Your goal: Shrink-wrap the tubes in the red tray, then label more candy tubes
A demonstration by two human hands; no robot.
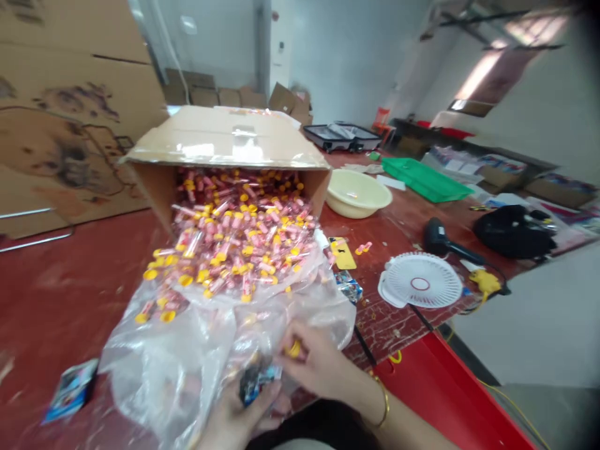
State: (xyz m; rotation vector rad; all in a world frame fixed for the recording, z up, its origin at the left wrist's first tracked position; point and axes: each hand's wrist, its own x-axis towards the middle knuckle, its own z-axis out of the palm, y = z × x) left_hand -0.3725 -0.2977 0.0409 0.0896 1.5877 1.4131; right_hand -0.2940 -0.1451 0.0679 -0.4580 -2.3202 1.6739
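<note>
My left hand (pixel 250 409) is closed around a small blue-and-black printed packet (pixel 255 382), low in the middle of the head view. Just to its right, my right hand (pixel 312 362) pinches a small yellow-capped tube (pixel 293 349), mostly hidden by the fingers. Both hands are over the front of a clear plastic liner bag (pixel 164 369). It spreads out of a cardboard carton (pixel 234 134) lying open towards me. Many pink tubes with yellow caps (pixel 244 244) spill from the carton onto the plastic.
Another blue packet (pixel 71 390) lies at left. To the right are a cream basin (pixel 359 194), a yellow phone-shaped item (pixel 343 253), a white slatted round cover (pixel 420 281), a black handheld scanner (pixel 440 237) and a green tray (pixel 424 178). A red bin (pixel 445 387) stands below the table edge.
</note>
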